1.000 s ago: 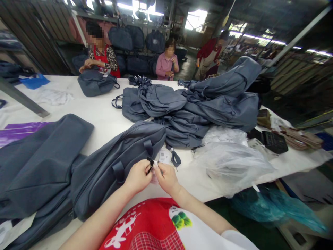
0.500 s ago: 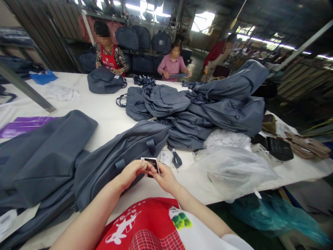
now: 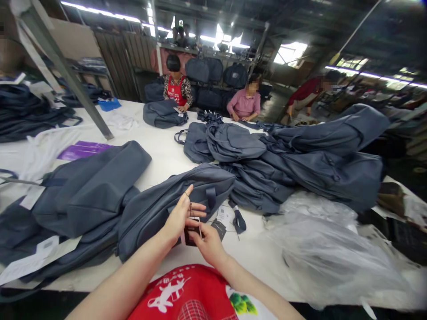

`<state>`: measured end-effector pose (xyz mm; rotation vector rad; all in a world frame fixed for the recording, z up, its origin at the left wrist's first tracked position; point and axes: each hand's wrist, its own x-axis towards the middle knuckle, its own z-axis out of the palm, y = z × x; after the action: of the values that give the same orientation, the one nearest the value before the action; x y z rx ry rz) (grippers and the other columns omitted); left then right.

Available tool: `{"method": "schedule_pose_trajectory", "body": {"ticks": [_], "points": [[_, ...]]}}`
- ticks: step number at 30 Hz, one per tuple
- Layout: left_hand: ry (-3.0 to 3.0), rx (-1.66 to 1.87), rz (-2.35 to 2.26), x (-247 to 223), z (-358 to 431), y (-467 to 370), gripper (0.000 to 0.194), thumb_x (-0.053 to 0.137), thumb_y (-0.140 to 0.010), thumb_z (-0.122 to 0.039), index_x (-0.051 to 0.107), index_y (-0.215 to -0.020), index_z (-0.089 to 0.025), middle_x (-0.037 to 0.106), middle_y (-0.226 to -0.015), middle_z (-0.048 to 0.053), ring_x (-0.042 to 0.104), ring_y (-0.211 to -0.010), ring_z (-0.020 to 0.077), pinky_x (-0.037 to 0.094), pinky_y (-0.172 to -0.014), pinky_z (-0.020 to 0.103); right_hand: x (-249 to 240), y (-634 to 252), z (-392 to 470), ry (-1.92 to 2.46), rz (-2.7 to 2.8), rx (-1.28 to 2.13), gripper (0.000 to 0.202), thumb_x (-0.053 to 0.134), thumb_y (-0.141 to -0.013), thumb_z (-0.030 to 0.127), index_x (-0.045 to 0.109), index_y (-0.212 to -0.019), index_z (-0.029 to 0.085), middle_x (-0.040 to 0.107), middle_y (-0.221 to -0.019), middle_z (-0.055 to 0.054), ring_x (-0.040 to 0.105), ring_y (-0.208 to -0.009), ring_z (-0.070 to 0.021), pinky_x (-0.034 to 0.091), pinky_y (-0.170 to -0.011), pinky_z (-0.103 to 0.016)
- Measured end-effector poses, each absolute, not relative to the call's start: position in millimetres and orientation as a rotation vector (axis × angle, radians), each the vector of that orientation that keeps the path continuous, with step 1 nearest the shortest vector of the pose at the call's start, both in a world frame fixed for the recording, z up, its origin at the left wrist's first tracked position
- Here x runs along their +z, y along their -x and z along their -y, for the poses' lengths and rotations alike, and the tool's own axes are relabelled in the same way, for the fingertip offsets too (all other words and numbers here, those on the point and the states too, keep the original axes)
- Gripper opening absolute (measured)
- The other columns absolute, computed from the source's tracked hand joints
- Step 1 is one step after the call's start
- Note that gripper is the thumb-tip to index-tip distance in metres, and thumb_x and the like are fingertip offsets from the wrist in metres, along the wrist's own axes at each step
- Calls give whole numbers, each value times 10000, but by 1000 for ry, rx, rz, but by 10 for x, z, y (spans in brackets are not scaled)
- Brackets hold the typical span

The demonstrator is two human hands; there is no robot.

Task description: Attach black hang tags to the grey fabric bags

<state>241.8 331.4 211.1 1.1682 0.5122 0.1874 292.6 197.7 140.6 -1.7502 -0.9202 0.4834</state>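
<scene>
My right hand [image 3: 211, 243] is closed on a black hang tag [image 3: 191, 237] with a pale edge, pinched between thumb and fingers. My left hand [image 3: 178, 218] is beside it, thumb raised and fingers spread, with a thin dark string [image 3: 190, 205] stretched between thumb and fingers. The fingertips of both hands meet near the tag, and partly hide it. Just behind my hands lies a dark blue-grey bag [image 3: 150, 209] on its side, its short strap loop [image 3: 211, 196] facing up. White paper tags [image 3: 224, 215], another dark tag [image 3: 219, 230] and a folded strap [image 3: 239, 221] lie to the right.
More blue-grey bags [image 3: 236, 142] are heaped across the white table [image 3: 163, 149]. Another bag [image 3: 96, 186] lies at left. Clear plastic bags [image 3: 327, 249] cover the right side. A metal post [image 3: 71, 80] rises at left. Several people, one in a red apron [image 3: 175, 91], are beyond the table.
My left hand has opened outward from the tag, its thumb now raised with string across the fingers. My right hand still grips the tag. The view has swung left.
</scene>
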Motion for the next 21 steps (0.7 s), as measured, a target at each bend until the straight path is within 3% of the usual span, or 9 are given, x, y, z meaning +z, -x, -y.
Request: {"method": "schedule_pose_trajectory", "body": {"ticks": [4, 8, 12, 16, 18, 21], "points": [[-1261, 102, -564, 2028, -3493, -2265, 724, 367, -863, -672, 90, -1481, -416, 615, -1105, 112, 683, -818, 253, 550, -487, 293, 1437, -2845, -2051, 1741, 972, 564, 148, 573, -824, 152, 710, -861, 197, 705, -792, -9, 625, -723, -156, 451, -667, -244], [-1248, 47, -594, 2020, -3670, -2039, 741, 264, -883, -676, -19, -1492, -365, 651, -966, 98, 691, -703, 234, 550, -526, 320, 1653, -2853, -2053, 1752, 1177, 540, 110, 602, -833, 227, 706, -860, 204, 694, -770, -18, 611, -692, -149, 444, -652, -243], [-1592, 54, -536, 2101, -3644, -1784, 662, 275, -921, -605, 103, -1502, -340, 640, -1132, 106, 669, -621, 171, 527, -562, 284, 1855, -2858, -2153, 1797, 1136, 386, 193, 646, -788, 269, 652, -961, 182, 663, -876, -48, 585, -716, -148, 449, -644, -246], [-1808, 46, -405, 2160, -3475, -1575, 587, 338, -946, -468, 253, -1488, -259, 699, -967, 72, 656, -645, 188, 515, -696, 305, 1778, -2793, -2376, 1644, 1109, 705, 20, 601, -744, 193, 598, -743, 172, 567, -657, 18, 476, -565, -102, 396, -546, -220], [-1805, 18, -418, 2144, -3428, -1486, 588, 361, -943, -430, 250, -1490, -244, 703, -937, 66, 663, -669, 202, 509, -728, 314, 1686, -2747, -2458, 1517, 992, 897, 77, 596, -724, 196, 555, -662, 174, 523, -590, 36, 451, -538, -94, 385, -531, -217], [-1785, -28, -428, 2055, -3434, -1353, 626, 415, -926, -372, 195, -1501, -260, 693, -1012, 63, 673, -748, 201, 502, -761, 306, 1595, -2703, -2512, 1326, 683, 1185, 143, 660, -700, 286, 572, -706, 173, 545, -580, 36, 440, -482, -84, 360, -478, -210]]}}
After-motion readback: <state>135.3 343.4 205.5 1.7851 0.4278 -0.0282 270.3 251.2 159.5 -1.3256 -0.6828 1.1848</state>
